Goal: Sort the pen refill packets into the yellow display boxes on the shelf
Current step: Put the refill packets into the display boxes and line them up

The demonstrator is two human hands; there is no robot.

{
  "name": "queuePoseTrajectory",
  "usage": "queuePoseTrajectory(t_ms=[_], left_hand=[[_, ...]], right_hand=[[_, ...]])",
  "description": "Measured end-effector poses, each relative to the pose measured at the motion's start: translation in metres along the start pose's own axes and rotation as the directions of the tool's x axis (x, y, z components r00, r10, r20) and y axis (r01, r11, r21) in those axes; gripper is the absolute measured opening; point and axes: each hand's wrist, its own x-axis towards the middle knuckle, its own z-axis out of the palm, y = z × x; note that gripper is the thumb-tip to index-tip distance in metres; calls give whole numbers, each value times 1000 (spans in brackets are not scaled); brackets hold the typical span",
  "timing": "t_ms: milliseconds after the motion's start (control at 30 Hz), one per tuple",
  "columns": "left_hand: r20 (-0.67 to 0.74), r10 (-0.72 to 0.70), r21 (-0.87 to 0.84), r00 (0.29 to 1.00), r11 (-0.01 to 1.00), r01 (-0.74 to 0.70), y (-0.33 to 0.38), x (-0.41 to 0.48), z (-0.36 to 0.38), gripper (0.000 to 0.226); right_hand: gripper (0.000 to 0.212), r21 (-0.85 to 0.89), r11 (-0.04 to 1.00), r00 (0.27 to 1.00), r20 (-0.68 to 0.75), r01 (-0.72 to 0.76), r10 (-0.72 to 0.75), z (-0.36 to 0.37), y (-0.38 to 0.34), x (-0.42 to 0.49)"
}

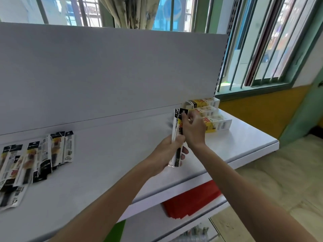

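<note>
My left hand (168, 151) grips the lower part of a small bunch of pen refill packets (177, 119), held upright above the white shelf (104, 163). My right hand (193, 128) pinches the top of one packet in that bunch, its thumb on the black header. Just behind my right hand stand three yellow display boxes (215, 122) in a row at the shelf's far right, partly hidden by the hand. A loose spread of several more refill packets (35, 159) lies flat at the shelf's left.
A white back panel (104, 75) rises behind the shelf. A red object (190, 199) sits on the lower shelf below the front edge. Barred windows lie beyond, and a tiled floor is at the right.
</note>
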Motion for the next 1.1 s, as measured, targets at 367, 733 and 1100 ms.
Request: queuePoseTrajectory(t_ms=[367, 733, 1100], left_hand=[[-52, 31, -40, 998, 999, -33, -8, 46, -20, 18], [-367, 159, 457, 916, 889, 29, -13, 103, 0, 26], [-569, 258, 483, 781, 873, 64, -35, 160, 53, 62]], right_hand=[[22, 592, 565, 816, 465, -575, 342, -7, 12, 39], [16, 314, 905, 849, 520, -287, 89, -44, 21, 118], [9, 459, 752, 859, 427, -474, 281, -57, 89, 171]])
